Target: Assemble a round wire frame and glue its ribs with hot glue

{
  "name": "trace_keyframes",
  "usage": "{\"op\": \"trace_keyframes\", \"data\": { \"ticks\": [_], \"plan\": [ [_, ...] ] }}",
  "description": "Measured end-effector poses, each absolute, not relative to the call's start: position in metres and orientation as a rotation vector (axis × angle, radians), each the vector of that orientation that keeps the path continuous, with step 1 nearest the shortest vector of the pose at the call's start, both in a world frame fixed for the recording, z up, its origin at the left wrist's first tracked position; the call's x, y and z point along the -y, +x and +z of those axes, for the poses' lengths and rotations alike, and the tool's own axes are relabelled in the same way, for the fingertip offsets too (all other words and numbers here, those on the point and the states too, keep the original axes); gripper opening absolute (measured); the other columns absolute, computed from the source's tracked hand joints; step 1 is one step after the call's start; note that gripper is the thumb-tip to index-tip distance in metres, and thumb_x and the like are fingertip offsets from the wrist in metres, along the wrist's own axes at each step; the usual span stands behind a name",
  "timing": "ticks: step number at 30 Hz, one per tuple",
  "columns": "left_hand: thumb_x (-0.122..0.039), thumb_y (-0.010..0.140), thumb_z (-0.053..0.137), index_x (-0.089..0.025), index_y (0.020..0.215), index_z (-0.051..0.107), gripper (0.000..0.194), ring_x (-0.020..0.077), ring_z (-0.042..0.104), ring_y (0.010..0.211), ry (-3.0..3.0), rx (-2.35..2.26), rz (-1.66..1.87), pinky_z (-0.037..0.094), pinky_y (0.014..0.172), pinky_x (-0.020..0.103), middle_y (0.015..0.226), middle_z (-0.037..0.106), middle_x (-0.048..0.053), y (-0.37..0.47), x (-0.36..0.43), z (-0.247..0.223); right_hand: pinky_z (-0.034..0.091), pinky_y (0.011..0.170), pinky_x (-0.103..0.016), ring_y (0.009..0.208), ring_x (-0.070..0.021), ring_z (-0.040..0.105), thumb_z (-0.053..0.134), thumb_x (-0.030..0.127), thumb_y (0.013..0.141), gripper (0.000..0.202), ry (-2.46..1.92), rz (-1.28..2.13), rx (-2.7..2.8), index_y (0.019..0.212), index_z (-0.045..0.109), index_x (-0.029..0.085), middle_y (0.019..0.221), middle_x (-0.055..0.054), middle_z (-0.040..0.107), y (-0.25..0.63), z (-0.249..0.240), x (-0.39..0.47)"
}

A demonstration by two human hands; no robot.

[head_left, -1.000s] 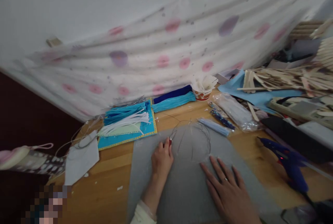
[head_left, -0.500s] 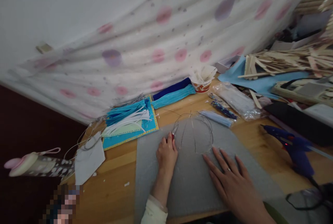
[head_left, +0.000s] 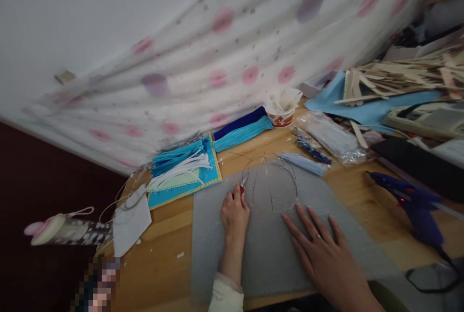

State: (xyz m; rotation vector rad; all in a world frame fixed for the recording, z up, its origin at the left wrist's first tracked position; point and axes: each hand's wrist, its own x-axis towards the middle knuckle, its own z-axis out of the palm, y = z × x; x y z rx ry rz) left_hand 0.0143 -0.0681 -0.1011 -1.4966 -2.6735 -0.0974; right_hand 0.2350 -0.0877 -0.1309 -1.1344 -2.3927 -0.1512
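Observation:
A thin wire frame (head_left: 296, 187), rounded with a few inner strands, lies on a grey translucent sheet (head_left: 268, 268). My left hand (head_left: 235, 210) is closed around a small red-handled tool (head_left: 242, 188) whose pointed metal tip shows beside the frame's left side. Most of the tool's handle is hidden by the fingers. My right hand (head_left: 322, 249), with a ring on one finger, rests flat on the sheet, fingers spread, fingertips at the frame's lower right edge.
Blue and white strips (head_left: 181, 167) lie on a blue board at left. A patterned cup (head_left: 282, 117) stands at the back. On the right are a blue glue gun (head_left: 409, 200), plastic-wrapped items (head_left: 333, 138) and piled wooden sticks (head_left: 395, 80).
The camera view has shifted slightly. Both hands keep nearly the same places beside the wire frame, and the tool's tip shows more clearly.

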Motion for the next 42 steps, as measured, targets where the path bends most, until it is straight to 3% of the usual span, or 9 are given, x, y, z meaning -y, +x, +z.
{"op": "trace_keyframes", "data": {
  "ticks": [15, 34, 42],
  "plan": [
    [-0.03, 0.096, 0.053, -0.027, 0.13, 0.063, 0.035, 0.0181, 0.067, 0.076, -1.416, 2.617, -0.271, 0.041, 0.058, 0.025, 0.091, 0.069, 0.008, 0.013, 0.07, -0.108, 0.031, 0.106, -0.062, 0.138, -0.0342, 0.042, 0.041, 0.028, 0.094, 0.048, -1.152, -0.112, 2.37, 0.141, 0.053, 0.029, 0.152, -0.012, 0.045, 0.235, -0.137, 0.088],
    [-0.028, 0.099, 0.047, -0.021, 0.122, 0.069, 0.033, 0.0208, 0.07, 0.094, -1.616, 2.732, -0.494, 0.049, 0.082, 0.028, 0.105, 0.075, 0.01, -0.005, 0.065, -0.088, 0.029, 0.108, -0.061, 0.137, -0.035, 0.043, 0.041, 0.029, 0.094, 0.047, -1.17, -0.081, 2.371, 0.138, 0.056, 0.028, 0.151, -0.013, 0.047, 0.235, -0.133, 0.089],
    [-0.028, 0.099, 0.048, -0.021, 0.12, 0.07, 0.031, 0.0197, 0.069, 0.095, -1.636, 2.715, -0.504, 0.049, 0.081, 0.026, 0.104, 0.075, 0.009, -0.007, 0.065, -0.088, 0.027, 0.109, -0.061, 0.138, -0.0348, 0.041, 0.038, 0.029, 0.095, 0.048, -1.174, -0.072, 2.374, 0.14, 0.054, 0.029, 0.152, -0.013, 0.045, 0.235, -0.136, 0.09]
  ]
}}
